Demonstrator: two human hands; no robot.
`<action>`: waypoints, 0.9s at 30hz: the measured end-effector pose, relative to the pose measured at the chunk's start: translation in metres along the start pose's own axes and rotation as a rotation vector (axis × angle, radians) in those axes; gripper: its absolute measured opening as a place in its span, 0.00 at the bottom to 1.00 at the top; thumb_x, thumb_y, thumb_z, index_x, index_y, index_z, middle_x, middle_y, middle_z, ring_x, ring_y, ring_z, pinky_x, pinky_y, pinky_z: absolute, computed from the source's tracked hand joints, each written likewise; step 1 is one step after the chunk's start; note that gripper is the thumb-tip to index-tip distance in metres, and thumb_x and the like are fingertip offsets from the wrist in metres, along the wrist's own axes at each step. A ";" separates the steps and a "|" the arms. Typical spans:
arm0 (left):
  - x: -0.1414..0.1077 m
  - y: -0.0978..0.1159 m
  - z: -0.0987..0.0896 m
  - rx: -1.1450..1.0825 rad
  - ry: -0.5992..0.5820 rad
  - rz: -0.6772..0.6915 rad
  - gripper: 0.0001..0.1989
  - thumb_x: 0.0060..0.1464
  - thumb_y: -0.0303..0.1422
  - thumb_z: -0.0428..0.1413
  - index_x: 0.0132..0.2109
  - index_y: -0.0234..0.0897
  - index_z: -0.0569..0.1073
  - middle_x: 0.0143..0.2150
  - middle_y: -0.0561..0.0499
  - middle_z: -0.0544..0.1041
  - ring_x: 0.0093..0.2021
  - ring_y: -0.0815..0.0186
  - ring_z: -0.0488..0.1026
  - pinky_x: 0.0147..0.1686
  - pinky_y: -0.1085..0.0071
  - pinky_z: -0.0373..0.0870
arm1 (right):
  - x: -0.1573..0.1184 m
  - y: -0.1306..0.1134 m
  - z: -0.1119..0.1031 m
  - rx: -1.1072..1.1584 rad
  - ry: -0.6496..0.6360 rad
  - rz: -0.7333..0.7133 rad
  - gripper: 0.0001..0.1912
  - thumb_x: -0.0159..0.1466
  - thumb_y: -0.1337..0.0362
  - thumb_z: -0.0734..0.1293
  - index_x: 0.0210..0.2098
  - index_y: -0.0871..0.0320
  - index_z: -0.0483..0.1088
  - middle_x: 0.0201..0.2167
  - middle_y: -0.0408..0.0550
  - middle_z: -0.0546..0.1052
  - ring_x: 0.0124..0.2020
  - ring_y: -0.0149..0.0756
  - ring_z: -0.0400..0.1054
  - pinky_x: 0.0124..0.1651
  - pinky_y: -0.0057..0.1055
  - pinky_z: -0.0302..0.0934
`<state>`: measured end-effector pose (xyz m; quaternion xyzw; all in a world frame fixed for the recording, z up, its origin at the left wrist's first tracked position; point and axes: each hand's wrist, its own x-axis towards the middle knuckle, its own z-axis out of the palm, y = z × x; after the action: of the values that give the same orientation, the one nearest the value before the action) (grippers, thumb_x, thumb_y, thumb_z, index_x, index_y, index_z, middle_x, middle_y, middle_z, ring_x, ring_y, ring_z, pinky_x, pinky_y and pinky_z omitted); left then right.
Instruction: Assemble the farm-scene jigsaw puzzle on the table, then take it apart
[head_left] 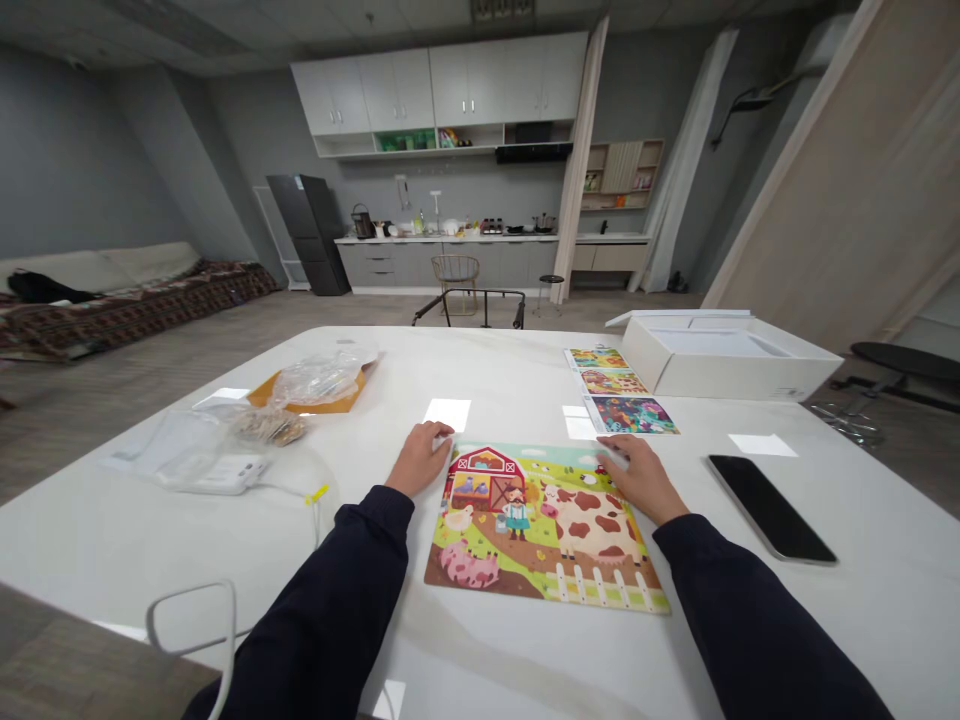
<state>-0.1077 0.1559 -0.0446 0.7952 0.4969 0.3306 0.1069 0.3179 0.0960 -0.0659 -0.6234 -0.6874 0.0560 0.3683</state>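
A flat picture board [517, 545] with a printed farm scene of a red barn, a farmer, a cow and a pig lies on the white table in front of me. My left hand [420, 460] is at its upper left corner, fingers bent and closed at the edge. At the upper right corner, my right hand [641, 478] has its fingers curled over the border. Both thumbs and the undersides of the fingers are partly hidden. Beyond the right hand lie several small picture cards [634, 415] in a column.
On the white table [510, 660], a black phone [769, 508] lies right and an open white box [739, 370] stands back right. Left are clear plastic bags [169, 445], an orange-yellow envelope [345, 400] and a white cable [232, 620]. A chair [484, 308] stands behind the table.
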 end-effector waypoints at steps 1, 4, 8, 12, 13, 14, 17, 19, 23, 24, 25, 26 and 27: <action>0.000 0.003 0.001 0.014 -0.020 0.023 0.10 0.64 0.33 0.52 0.49 0.39 0.75 0.45 0.46 0.77 0.49 0.57 0.71 0.54 0.56 0.68 | 0.000 -0.001 -0.001 -0.020 -0.013 -0.012 0.21 0.64 0.53 0.65 0.49 0.58 0.78 0.48 0.57 0.78 0.51 0.51 0.71 0.59 0.49 0.64; -0.001 0.009 0.003 0.090 -0.097 0.052 0.15 0.64 0.37 0.54 0.55 0.42 0.76 0.50 0.45 0.75 0.54 0.53 0.69 0.55 0.52 0.66 | -0.003 -0.004 -0.004 -0.055 -0.065 -0.035 0.24 0.64 0.50 0.67 0.52 0.60 0.77 0.49 0.59 0.77 0.53 0.53 0.70 0.60 0.50 0.63; -0.003 0.014 0.002 0.174 -0.176 0.061 0.17 0.65 0.41 0.54 0.59 0.47 0.75 0.55 0.44 0.72 0.58 0.50 0.66 0.55 0.50 0.64 | -0.008 -0.007 -0.009 -0.073 -0.116 -0.067 0.27 0.62 0.48 0.70 0.54 0.58 0.76 0.52 0.60 0.76 0.56 0.56 0.69 0.62 0.50 0.63; -0.002 0.016 0.002 0.169 -0.191 0.026 0.15 0.63 0.39 0.56 0.56 0.47 0.75 0.56 0.45 0.72 0.58 0.49 0.66 0.55 0.50 0.63 | -0.009 -0.008 -0.009 -0.081 -0.113 -0.051 0.26 0.61 0.47 0.71 0.51 0.58 0.78 0.51 0.60 0.76 0.55 0.57 0.70 0.62 0.51 0.63; -0.001 0.017 0.003 0.155 -0.193 0.009 0.15 0.63 0.38 0.56 0.55 0.47 0.75 0.55 0.45 0.72 0.58 0.49 0.66 0.55 0.50 0.63 | -0.008 -0.007 -0.009 -0.077 -0.111 -0.045 0.26 0.60 0.47 0.72 0.50 0.58 0.78 0.51 0.60 0.76 0.55 0.57 0.70 0.62 0.51 0.63; 0.000 0.017 0.003 0.137 -0.196 -0.006 0.14 0.62 0.38 0.57 0.54 0.46 0.75 0.55 0.45 0.72 0.58 0.49 0.66 0.55 0.49 0.63 | -0.007 -0.007 -0.008 -0.071 -0.106 -0.041 0.25 0.59 0.48 0.73 0.49 0.57 0.79 0.51 0.60 0.76 0.54 0.57 0.70 0.61 0.51 0.63; 0.004 0.017 0.006 0.078 -0.203 -0.041 0.13 0.59 0.36 0.58 0.51 0.43 0.74 0.54 0.45 0.73 0.57 0.48 0.66 0.55 0.48 0.63 | -0.004 -0.007 -0.007 -0.055 -0.085 -0.022 0.24 0.57 0.48 0.74 0.47 0.57 0.78 0.49 0.58 0.76 0.53 0.55 0.70 0.60 0.50 0.63; 0.006 0.017 0.008 0.047 -0.196 -0.059 0.13 0.57 0.34 0.60 0.49 0.42 0.73 0.52 0.45 0.74 0.56 0.49 0.67 0.55 0.49 0.64 | -0.003 -0.007 -0.006 -0.055 -0.079 -0.010 0.24 0.56 0.49 0.74 0.46 0.57 0.77 0.48 0.58 0.76 0.52 0.55 0.70 0.59 0.49 0.63; 0.008 0.018 0.009 -0.012 -0.165 -0.080 0.15 0.53 0.32 0.61 0.48 0.42 0.70 0.48 0.46 0.76 0.54 0.50 0.70 0.53 0.53 0.67 | -0.003 -0.008 -0.005 -0.048 -0.076 0.007 0.24 0.55 0.49 0.73 0.45 0.57 0.74 0.47 0.57 0.76 0.50 0.54 0.70 0.57 0.49 0.63; 0.008 0.019 0.009 -0.033 -0.158 -0.078 0.15 0.53 0.32 0.61 0.47 0.42 0.69 0.47 0.46 0.76 0.52 0.52 0.71 0.51 0.55 0.68 | -0.004 -0.008 -0.005 -0.040 -0.068 0.015 0.24 0.55 0.49 0.73 0.45 0.57 0.73 0.46 0.56 0.76 0.50 0.53 0.70 0.57 0.49 0.63; 0.008 0.019 0.008 -0.060 -0.157 -0.073 0.15 0.53 0.32 0.61 0.47 0.42 0.69 0.46 0.47 0.76 0.50 0.53 0.72 0.49 0.58 0.69 | -0.004 -0.008 -0.005 -0.032 -0.058 0.025 0.24 0.55 0.50 0.73 0.45 0.56 0.72 0.46 0.55 0.76 0.49 0.52 0.70 0.56 0.48 0.63; 0.008 0.020 0.007 -0.090 -0.159 -0.067 0.15 0.53 0.32 0.60 0.47 0.42 0.68 0.44 0.48 0.77 0.46 0.56 0.73 0.46 0.60 0.69 | -0.004 -0.009 -0.004 -0.023 -0.048 0.037 0.24 0.55 0.50 0.73 0.45 0.55 0.71 0.45 0.55 0.77 0.48 0.52 0.70 0.55 0.48 0.64; 0.007 0.021 0.006 -0.121 -0.163 -0.061 0.15 0.53 0.31 0.60 0.48 0.43 0.67 0.43 0.50 0.77 0.43 0.58 0.74 0.43 0.62 0.70 | -0.004 -0.010 -0.004 -0.013 -0.038 0.048 0.24 0.54 0.50 0.73 0.45 0.55 0.70 0.44 0.54 0.77 0.48 0.51 0.70 0.54 0.47 0.64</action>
<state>-0.0867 0.1532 -0.0361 0.7960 0.4897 0.2907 0.2052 0.3122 0.0884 -0.0593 -0.6410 -0.6794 0.0721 0.3498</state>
